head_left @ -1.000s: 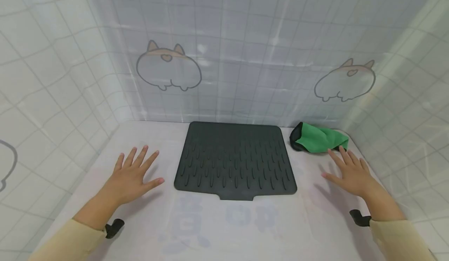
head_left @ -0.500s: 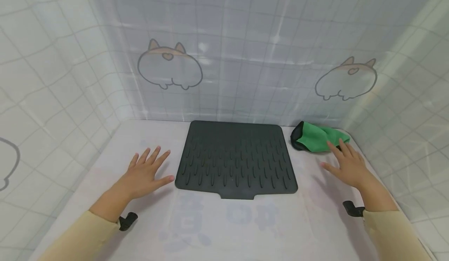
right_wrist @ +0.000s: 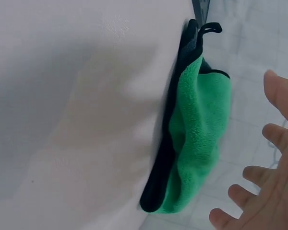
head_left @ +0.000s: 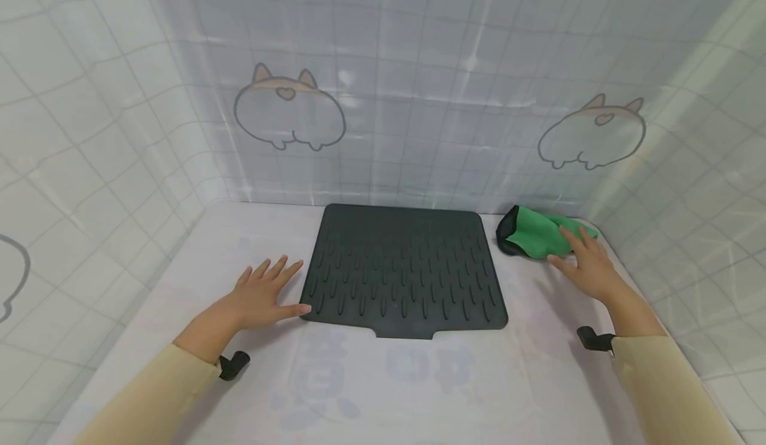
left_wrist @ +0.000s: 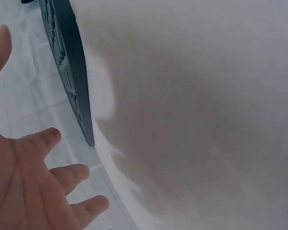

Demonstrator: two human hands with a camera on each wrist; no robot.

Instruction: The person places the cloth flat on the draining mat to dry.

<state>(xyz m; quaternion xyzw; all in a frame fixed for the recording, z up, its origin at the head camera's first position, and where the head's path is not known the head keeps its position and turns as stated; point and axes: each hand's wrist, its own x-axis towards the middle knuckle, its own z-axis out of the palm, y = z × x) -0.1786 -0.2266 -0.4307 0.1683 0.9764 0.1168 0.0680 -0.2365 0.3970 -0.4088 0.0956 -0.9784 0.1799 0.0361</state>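
Note:
A dark grey ridged mat (head_left: 401, 265) with a small front tab lies flat on the white tabletop. My left hand (head_left: 257, 302) hovers at its left front corner, fingers spread and holding nothing; in the left wrist view the palm (left_wrist: 24, 187) is apart from the mat (left_wrist: 69, 72). At the back right lies a crumpled green cloth (head_left: 535, 232) with a black edge. My right hand (head_left: 589, 272) is over its near right part, fingers spread. The right wrist view shows a gap between those fingers and the cloth (right_wrist: 197, 129), which has a small black loop.
White grid-patterned sheeting (head_left: 407, 99) with cartoon animal outlines walls in the back and both sides. The cloth lies close to the right back corner. Faint blue prints mark the tabletop (head_left: 383, 405) in front of the mat.
My left hand has moved right, up to the mat's left front corner. My right hand has moved slightly forward over the green cloth. Mat and cloth have stayed in place.

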